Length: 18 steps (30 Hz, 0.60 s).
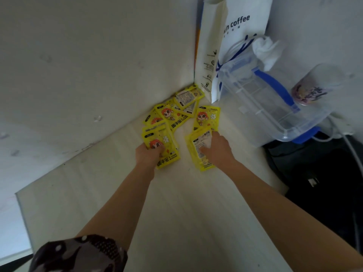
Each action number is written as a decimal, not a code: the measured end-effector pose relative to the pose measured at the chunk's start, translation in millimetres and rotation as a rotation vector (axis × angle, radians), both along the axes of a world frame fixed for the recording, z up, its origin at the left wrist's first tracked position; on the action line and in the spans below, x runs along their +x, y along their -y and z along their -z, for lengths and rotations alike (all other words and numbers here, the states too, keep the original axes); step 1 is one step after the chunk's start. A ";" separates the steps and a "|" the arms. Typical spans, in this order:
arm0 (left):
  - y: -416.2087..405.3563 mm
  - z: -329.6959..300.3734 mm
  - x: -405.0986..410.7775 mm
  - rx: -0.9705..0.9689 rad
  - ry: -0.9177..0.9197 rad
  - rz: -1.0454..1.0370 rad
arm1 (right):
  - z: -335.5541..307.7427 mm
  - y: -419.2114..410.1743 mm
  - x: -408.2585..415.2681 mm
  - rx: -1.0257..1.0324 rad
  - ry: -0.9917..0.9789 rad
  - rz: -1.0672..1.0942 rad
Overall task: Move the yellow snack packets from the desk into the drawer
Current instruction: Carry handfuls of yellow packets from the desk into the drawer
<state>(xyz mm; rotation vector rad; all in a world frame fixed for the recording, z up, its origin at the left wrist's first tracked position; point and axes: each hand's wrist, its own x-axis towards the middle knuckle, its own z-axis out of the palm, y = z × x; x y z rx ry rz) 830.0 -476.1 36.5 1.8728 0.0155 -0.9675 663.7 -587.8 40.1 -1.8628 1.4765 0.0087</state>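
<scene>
Several yellow snack packets (172, 116) with a red-haired cartoon figure lie scattered in the far corner of the pale desk (176, 203), against the wall. My left hand (147, 156) grips a small stack of packets (165, 152) at the near left of the pile. My right hand (216, 148) rests with fingers closed on another stack of packets (198, 146), label side up. One packet (206, 118) lies flat just beyond my right hand. No drawer is in view.
A white paper coffee bag (225, 36) stands in the corner behind the packets. A clear plastic box with blue handle (265, 103) sits to the right, a cup (314, 85) beside it. Black items and white cables (324, 173) lie at the right edge.
</scene>
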 end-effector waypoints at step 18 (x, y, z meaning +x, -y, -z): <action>-163.0 -53.2 -111.9 -0.163 -0.105 0.183 | -68.3 -169.9 -134.8 0.087 0.365 0.415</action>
